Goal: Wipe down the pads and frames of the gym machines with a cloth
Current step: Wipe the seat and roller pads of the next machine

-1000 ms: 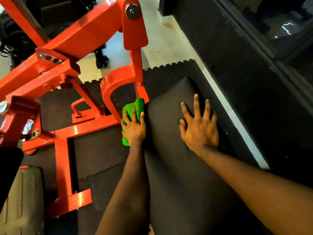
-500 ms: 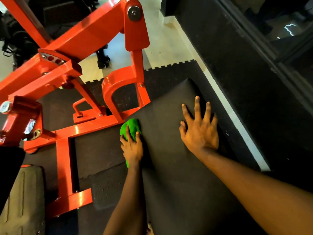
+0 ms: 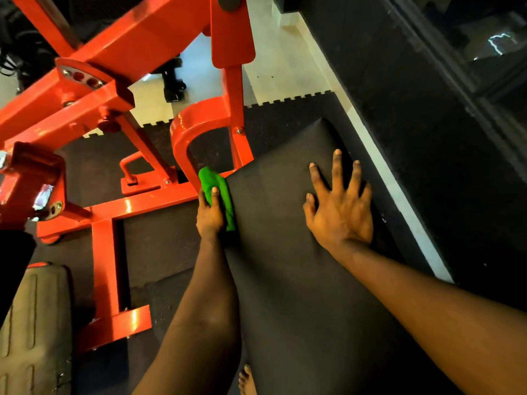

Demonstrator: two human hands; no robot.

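Observation:
A long black pad (image 3: 285, 252) of the gym machine runs from the bottom of the view up to the middle. My left hand (image 3: 210, 215) grips a green cloth (image 3: 218, 189) against the pad's left edge, near its far corner. On top of the pad my right hand (image 3: 339, 206) lies flat with its fingers spread. The machine's orange frame (image 3: 142, 201) stands to the left of the pad, its curved bracket (image 3: 182, 132) just beyond the cloth.
Black rubber floor mats (image 3: 159, 246) lie under the frame. A grey ribbed footplate (image 3: 34, 323) is at the bottom left. A dark wall (image 3: 427, 124) with a pale floor strip (image 3: 399, 195) runs along the right. My bare toes (image 3: 246, 380) show at the bottom.
My left hand slid the cloth back along the pad's left edge, then forward again toward the far corner. The right hand has stayed flat on the pad.

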